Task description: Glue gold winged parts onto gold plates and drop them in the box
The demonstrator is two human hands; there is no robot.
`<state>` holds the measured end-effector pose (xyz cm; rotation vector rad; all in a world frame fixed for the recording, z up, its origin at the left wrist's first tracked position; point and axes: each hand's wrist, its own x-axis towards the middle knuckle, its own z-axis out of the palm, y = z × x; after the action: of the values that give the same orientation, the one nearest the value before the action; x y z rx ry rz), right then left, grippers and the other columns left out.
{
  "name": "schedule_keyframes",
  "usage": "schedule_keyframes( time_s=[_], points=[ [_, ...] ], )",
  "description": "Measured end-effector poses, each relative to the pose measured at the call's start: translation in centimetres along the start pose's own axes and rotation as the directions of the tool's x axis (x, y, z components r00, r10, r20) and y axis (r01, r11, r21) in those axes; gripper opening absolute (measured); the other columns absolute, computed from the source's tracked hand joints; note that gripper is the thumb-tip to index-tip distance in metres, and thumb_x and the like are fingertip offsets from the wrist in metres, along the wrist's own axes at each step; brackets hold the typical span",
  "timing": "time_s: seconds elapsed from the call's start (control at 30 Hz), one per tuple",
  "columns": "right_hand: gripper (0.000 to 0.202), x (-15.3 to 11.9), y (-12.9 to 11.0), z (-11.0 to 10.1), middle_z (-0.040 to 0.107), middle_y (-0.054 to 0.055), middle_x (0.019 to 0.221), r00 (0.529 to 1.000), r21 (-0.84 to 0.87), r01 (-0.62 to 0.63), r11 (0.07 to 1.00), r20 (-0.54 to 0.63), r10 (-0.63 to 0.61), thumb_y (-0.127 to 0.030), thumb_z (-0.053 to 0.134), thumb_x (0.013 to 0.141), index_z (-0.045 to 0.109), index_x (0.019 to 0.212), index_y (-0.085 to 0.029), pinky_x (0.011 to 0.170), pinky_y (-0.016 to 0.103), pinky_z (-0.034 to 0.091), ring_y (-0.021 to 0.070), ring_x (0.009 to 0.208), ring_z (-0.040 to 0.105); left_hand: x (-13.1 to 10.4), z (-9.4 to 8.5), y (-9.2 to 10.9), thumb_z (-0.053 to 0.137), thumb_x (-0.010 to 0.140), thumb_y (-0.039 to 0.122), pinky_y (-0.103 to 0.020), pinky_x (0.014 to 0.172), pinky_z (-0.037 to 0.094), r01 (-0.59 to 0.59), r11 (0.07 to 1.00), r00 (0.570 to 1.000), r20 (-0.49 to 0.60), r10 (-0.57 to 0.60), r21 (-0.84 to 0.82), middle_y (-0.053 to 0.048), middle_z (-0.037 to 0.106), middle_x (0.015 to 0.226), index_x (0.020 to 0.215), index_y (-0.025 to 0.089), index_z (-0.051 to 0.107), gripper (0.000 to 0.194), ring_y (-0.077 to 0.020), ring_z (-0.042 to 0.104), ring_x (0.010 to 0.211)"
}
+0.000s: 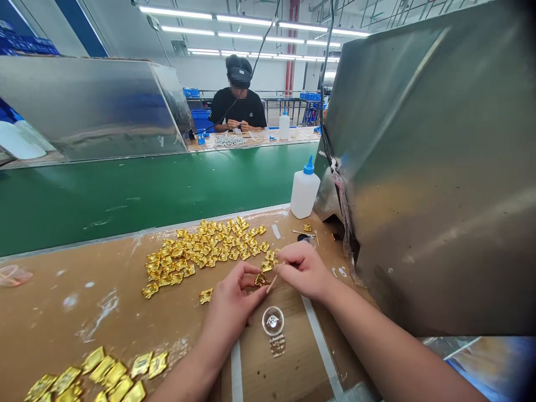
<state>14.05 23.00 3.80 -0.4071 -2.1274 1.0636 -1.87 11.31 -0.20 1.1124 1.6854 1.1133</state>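
My left hand (234,296) holds a small gold piece (260,280) between its fingers above the brown work surface. Pinched in my right hand (304,269) is a thin wooden stick (272,283), its lower end close to my left thumb and the gold piece. Just below the hands stands a small clear round cup (273,320), and a clear embossed plastic piece (277,345) lies against its near side. Many similar gold pieces (209,243) are spread beyond my left hand. One single gold piece (205,296) rests left of that hand.
A white bottle with a blue cap (305,192) stands at the back, beside a large metal hood (439,184). More gold pieces (113,374) lie front left. A green belt (146,190) crosses behind the table (50,312). Across it sits a person (238,106) with both hands raised together.
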Motion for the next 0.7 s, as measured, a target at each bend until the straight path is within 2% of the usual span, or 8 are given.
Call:
schedule_keyframes(
  time_s=[0.07,0.1,0.33,0.6,0.7],
  points=[
    [0.036,0.1,0.2,0.0,0.023,-0.007,0.055,0.993,-0.058,-0.023,0.998,-0.116,0.016,-0.022,0.051,0.08,0.025,0.055,-0.022,0.053,0.027,0.018,0.0088,0.052,0.024,0.0,0.0,-0.1,0.08,0.083,0.048,-0.02,0.032,0.039,0.001,1.0,1.0,-0.01,-0.001,0.015,-0.001,0.074,0.085,0.108,0.023,0.058,0.042,-0.0135,0.057,0.046],
    [0.036,0.1,0.4,0.1,0.024,-0.007,0.054,0.992,-0.089,-0.029,0.996,-0.128,0.017,-0.022,0.051,0.081,0.026,0.055,-0.022,0.054,0.027,0.018,0.0089,0.052,0.026,0.0,0.0,-0.1,0.081,0.083,0.049,-0.02,0.032,0.04,-0.004,1.0,1.0,-0.011,0.004,0.015,0.0,0.074,0.085,0.108,0.023,0.058,0.042,-0.0136,0.057,0.047],
    [0.037,-0.1,1.0,0.9,0.029,-0.006,0.054,0.997,-0.176,-0.054,0.983,-0.07,0.042,-0.022,0.053,0.083,0.028,0.057,-0.021,0.055,0.027,0.02,0.0091,0.053,0.03,0.0,0.0,-0.1,0.081,0.083,0.049,-0.021,0.032,0.04,0.009,1.0,1.0,0.006,-0.008,-0.004,0.0,0.074,0.086,0.107,0.024,0.057,0.042,-0.0116,0.053,0.043],
    [0.037,-0.1,0.8,1.0,0.028,-0.007,0.055,0.999,-0.191,-0.047,0.98,-0.026,0.042,-0.021,0.053,0.084,0.028,0.057,-0.021,0.056,0.027,0.02,0.0091,0.053,0.03,-0.1,-0.1,0.8,0.078,0.081,0.043,-0.019,0.035,0.039,0.022,1.0,1.0,0.014,-0.022,-0.02,-0.003,0.076,0.089,0.102,0.024,0.059,0.035,-0.0166,0.063,0.057],
    [0.036,-0.2,0.9,1.0,0.029,-0.006,0.055,0.999,-0.202,-0.043,0.978,-0.021,0.039,-0.021,0.053,0.084,0.028,0.057,-0.021,0.055,0.027,0.02,0.009,0.053,0.031,-0.2,-0.1,0.7,0.079,0.081,0.042,-0.019,0.037,0.04,0.013,1.0,1.0,0.007,-0.013,-0.009,-0.004,0.076,0.089,0.102,0.023,0.061,0.033,-0.0161,0.063,0.058]
  ],
)
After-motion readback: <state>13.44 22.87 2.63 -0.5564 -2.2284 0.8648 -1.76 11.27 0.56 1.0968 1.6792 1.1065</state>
